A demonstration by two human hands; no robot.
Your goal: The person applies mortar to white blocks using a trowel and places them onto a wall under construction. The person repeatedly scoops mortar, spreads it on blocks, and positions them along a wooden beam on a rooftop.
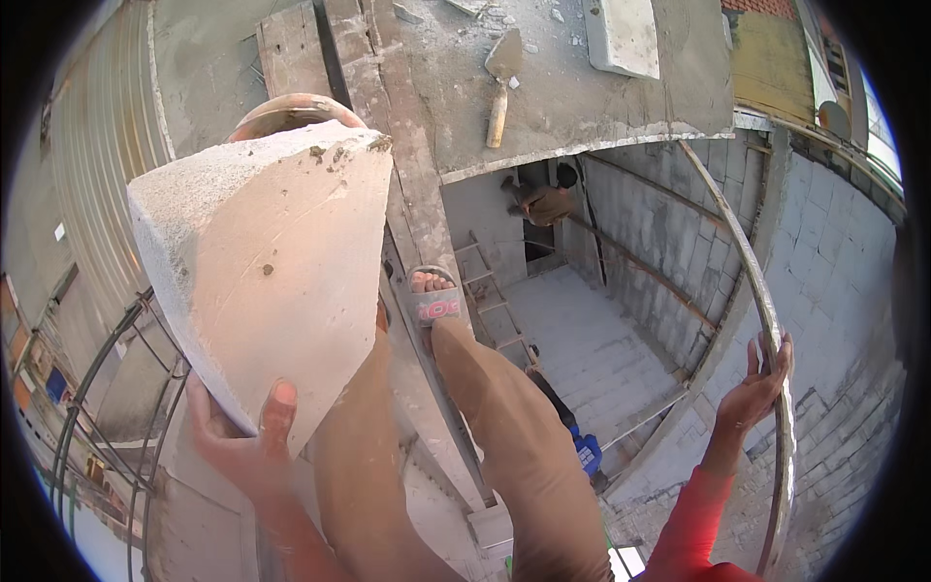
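My left hand (247,451) grips the lower end of a large pale concrete block (281,262), thumb on its face and fingers round its edge. The block is held tilted, with a few dark mortar crumbs on its upper corner. On the right, my right hand (758,383) is closed round a long pole (742,247) that runs from the slab edge down to the lower edge of the view. Behind the block shows the rim of a bucket (296,107), mostly hidden. Ahead, a trowel (500,82) with a wooden handle lies on the dusty slab (446,97).
My sandalled foot (436,303) stands on a narrow plank (412,184) beside a deep opening. Below are a ladder (493,301), a floor (582,320) and another person (548,206). Another pale block (628,39) lies on the slab. Bent rebar (82,398) stands at left.
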